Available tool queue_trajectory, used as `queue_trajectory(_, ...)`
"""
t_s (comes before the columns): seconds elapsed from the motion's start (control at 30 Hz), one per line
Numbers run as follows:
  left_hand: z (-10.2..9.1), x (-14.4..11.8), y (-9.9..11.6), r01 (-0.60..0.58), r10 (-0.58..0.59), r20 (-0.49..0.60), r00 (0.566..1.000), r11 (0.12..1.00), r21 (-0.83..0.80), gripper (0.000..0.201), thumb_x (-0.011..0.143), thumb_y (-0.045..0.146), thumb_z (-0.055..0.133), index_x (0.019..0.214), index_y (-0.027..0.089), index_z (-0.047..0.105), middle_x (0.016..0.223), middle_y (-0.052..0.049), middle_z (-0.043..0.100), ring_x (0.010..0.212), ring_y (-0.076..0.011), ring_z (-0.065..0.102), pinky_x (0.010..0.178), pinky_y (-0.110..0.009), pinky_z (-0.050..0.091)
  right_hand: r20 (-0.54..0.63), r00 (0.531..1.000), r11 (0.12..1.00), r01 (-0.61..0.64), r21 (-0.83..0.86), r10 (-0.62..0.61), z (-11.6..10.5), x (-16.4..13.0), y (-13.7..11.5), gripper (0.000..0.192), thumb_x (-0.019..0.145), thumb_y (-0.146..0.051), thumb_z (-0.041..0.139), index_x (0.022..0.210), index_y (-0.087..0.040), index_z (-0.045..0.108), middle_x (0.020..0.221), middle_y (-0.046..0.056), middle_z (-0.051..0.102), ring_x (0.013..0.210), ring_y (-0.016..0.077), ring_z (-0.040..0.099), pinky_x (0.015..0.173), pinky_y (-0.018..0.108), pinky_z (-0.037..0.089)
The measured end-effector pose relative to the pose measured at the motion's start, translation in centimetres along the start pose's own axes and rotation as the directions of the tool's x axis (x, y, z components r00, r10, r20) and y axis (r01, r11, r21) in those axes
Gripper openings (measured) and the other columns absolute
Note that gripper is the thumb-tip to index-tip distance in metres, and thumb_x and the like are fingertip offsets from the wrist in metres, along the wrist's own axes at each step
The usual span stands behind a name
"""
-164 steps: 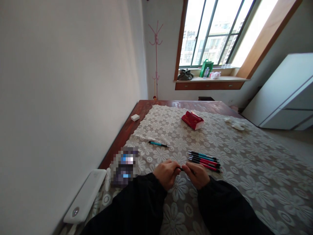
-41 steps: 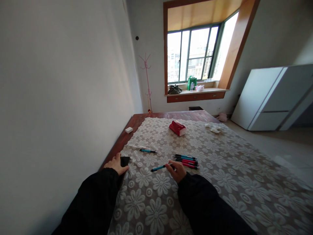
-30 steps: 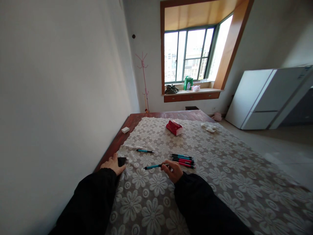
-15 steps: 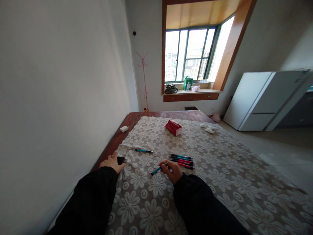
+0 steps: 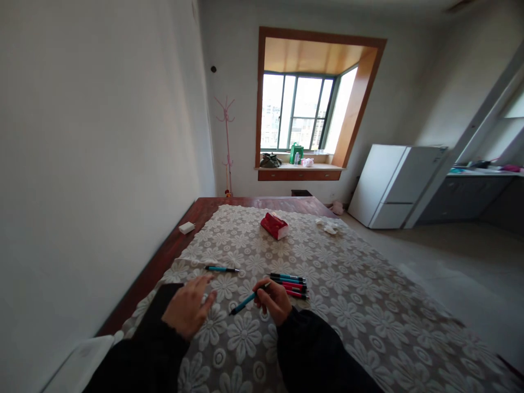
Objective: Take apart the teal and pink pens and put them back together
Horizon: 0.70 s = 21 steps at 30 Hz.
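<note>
My right hand [image 5: 273, 299] grips a teal pen [image 5: 244, 302] by its upper end, with the tip slanting down and left over the lace tablecloth [image 5: 360, 305]. My left hand [image 5: 189, 308] hovers just left of that pen, fingers spread and empty. A row of several teal and pink pens [image 5: 289, 284] lies right beside my right hand. Another teal pen [image 5: 222, 268] lies alone beyond my left hand.
A red tissue pack [image 5: 274, 225] sits further up the table, crumpled white tissue [image 5: 328, 226] to its right, a small white block [image 5: 186, 227] on the bare wood edge. A white flat device [image 5: 77, 363] lies at the near left. A white fridge [image 5: 393, 185] stands to the right.
My left hand has left the dark object at the table's left edge and moved right towards the held pen. The view has tilted up and the dark object is out of sight.
</note>
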<state>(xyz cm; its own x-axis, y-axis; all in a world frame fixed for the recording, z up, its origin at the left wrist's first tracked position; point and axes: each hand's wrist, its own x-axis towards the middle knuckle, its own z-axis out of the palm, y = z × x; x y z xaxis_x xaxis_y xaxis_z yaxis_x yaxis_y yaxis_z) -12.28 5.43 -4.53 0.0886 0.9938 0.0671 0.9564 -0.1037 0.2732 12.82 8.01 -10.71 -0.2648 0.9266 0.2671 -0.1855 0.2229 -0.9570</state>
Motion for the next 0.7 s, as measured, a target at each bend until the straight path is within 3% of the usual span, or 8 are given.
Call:
queue_trajectory(0.1, 1.6, -0.4, 3.8, -0.178, 0.205, 0.059, 0.977, 0.935, -0.305, 0.038, 0.096, 0.041, 0.031, 0.116, 0.025, 0.06, 0.12, -0.005, 0.065, 0.114, -0.0218, 0.058, 0.099, -0.032, 0.041, 0.031, 0.999, 1.0, 0.015, 0.026, -0.016, 0.0, 0.0, -0.3, 0.038, 0.085, -0.052, 0.061, 0.094, -0.015, 0.064, 0.061, 0.001, 0.059, 0.046, 0.0087, 0.051, 0.036, 0.017, 0.038)
queue_trajectory(0.2, 3.5, -0.2, 5.9, -0.229, 0.304, 0.096, 0.948, 0.859, -0.458, 0.044, 0.099, 0.042, 0.026, 0.091, 0.021, 0.064, 0.083, -0.004, 0.069, 0.08, -0.0182, 0.065, 0.075, -0.027, 0.046, 0.006, 1.0, 0.997, 0.015, 0.079, -0.016, -0.1, 0.2, -0.4, 0.038, 0.085, -0.051, 0.062, 0.093, -0.014, 0.064, 0.06, 0.0, 0.059, 0.044, 0.0079, 0.052, 0.036, 0.016, 0.038)
queue_trajectory(0.3, 5.2, 0.2, 6.3, -0.239, 0.335, 0.065, 0.94, 0.781, -0.577, 0.044, 0.099, 0.043, 0.027, 0.083, 0.019, 0.061, 0.06, 0.0, 0.06, 0.059, -0.0143, 0.058, 0.06, -0.023, 0.04, -0.055, 0.998, 0.994, 0.017, 0.105, -0.012, -0.3, 0.4, 0.0, 0.04, 0.085, -0.053, 0.062, 0.088, -0.013, 0.062, 0.055, -0.001, 0.056, 0.041, 0.0073, 0.05, 0.034, 0.015, 0.037)
queue_trajectory(0.47, 6.8, 0.2, 6.0, -0.255, 0.31, -0.028, 0.95, 0.726, -0.639, 0.037, 0.097, 0.042, 0.036, 0.084, 0.019, 0.061, 0.062, 0.0, 0.058, 0.058, -0.0133, 0.055, 0.058, -0.023, 0.036, -0.083, 0.996, 0.999, -0.013, 0.053, 0.017, -0.2, 0.5, 0.4, 0.039, 0.085, -0.052, 0.063, 0.081, -0.014, 0.058, 0.052, -0.001, 0.057, 0.038, 0.0076, 0.049, 0.035, 0.016, 0.037)
queue_trajectory(0.6, 7.1, -0.3, 5.8, -0.197, 0.29, -0.004, 0.957, 0.64, -0.743, 0.038, 0.096, 0.046, 0.038, 0.089, 0.018, 0.062, 0.057, 0.001, 0.053, 0.053, -0.0116, 0.051, 0.056, -0.023, 0.035, -0.064, 0.998, 0.998, -0.025, 0.06, 0.029, 0.3, 0.4, 0.0, 0.039, 0.084, -0.053, 0.063, 0.082, -0.015, 0.058, 0.053, -0.002, 0.055, 0.041, 0.0084, 0.049, 0.037, 0.018, 0.037)
queue_trajectory(0.7, 7.3, -0.6, 5.6, -0.027, 0.315, 0.131, 0.94, 0.449, -0.893, 0.049, 0.093, 0.058, 0.038, 0.082, 0.015, 0.059, 0.049, 0.006, 0.038, 0.044, -0.0083, 0.035, 0.046, -0.021, 0.025, -0.023, 0.999, 0.994, 0.047, 0.099, -0.045, 0.4, 0.3, -0.8, 0.042, 0.087, -0.054, 0.058, 0.097, -0.013, 0.064, 0.064, 0.0, 0.056, 0.043, 0.007, 0.047, 0.039, 0.018, 0.035)
